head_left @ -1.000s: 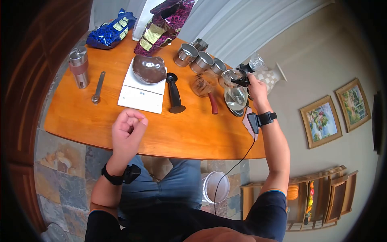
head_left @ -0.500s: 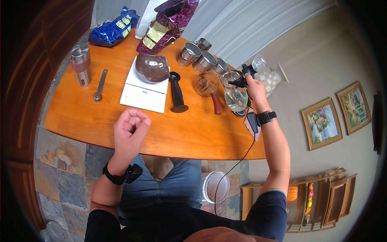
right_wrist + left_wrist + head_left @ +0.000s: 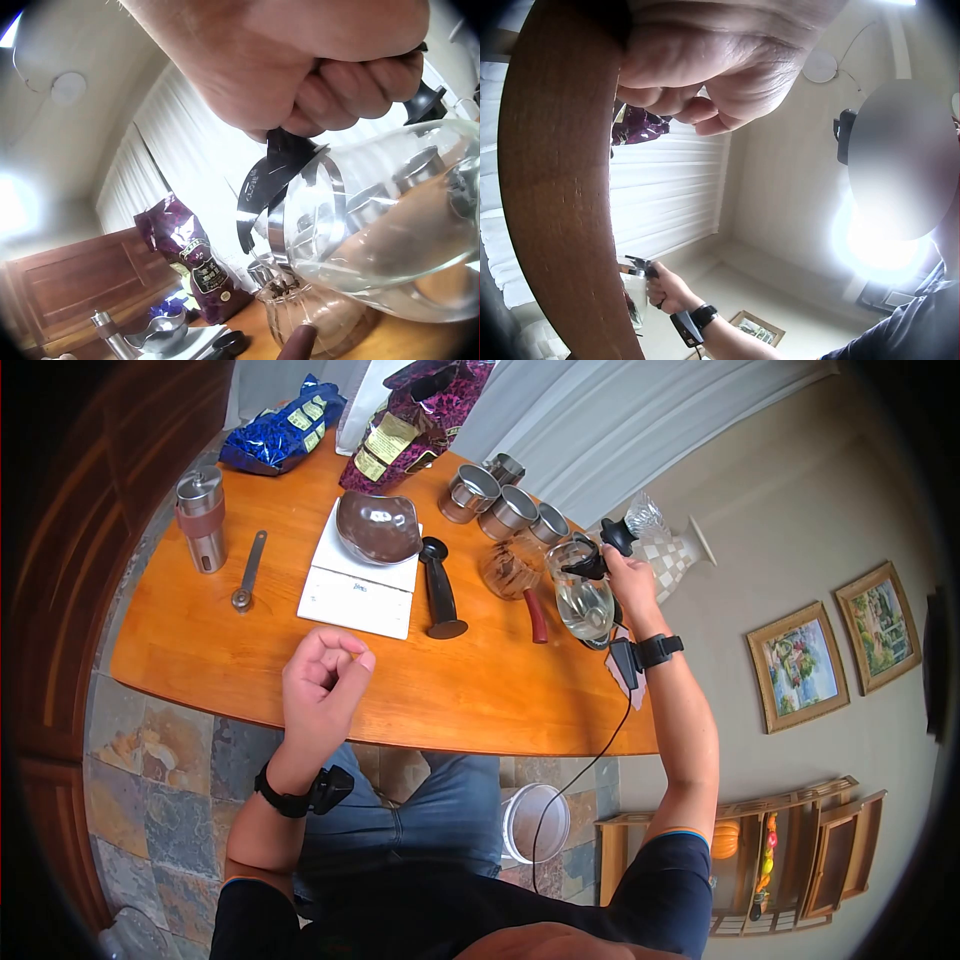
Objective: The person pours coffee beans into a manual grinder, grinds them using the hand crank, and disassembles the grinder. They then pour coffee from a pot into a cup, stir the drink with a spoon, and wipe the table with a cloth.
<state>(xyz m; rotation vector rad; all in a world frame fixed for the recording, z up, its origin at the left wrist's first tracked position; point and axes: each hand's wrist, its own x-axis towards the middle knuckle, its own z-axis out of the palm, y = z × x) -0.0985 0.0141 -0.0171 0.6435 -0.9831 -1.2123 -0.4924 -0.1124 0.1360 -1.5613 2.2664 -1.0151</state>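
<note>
My right hand (image 3: 632,580) grips the black handle of a clear glass coffee pot (image 3: 390,292), fingers curled round it. The pot holds clear water and is tipped, its black lid (image 3: 259,191) and spout pointing down. A thin stream shows under the spout in the right wrist view. Below is a brownish glass pot (image 3: 330,315) with dark bits at its mouth and a red-brown handle (image 3: 532,618). My left hand (image 3: 325,685) hangs with loosely curled fingers at the table's front edge, holding nothing, near the white scale (image 3: 355,605).
A brown bowl (image 3: 380,528) sits on the scale, a black tamper-like tool (image 3: 440,590) beside it. Metal cups (image 3: 508,512) stand behind. At left are a grinder (image 3: 203,525) and a measuring spoon (image 3: 250,570). Blue (image 3: 280,435) and purple (image 3: 415,430) bags stand at the back.
My right hand has shifted slightly left, and the glass coffee pot tips further toward the brownish pot. The head view has shifted a little. My left hand keeps its loosely curled pose.
</note>
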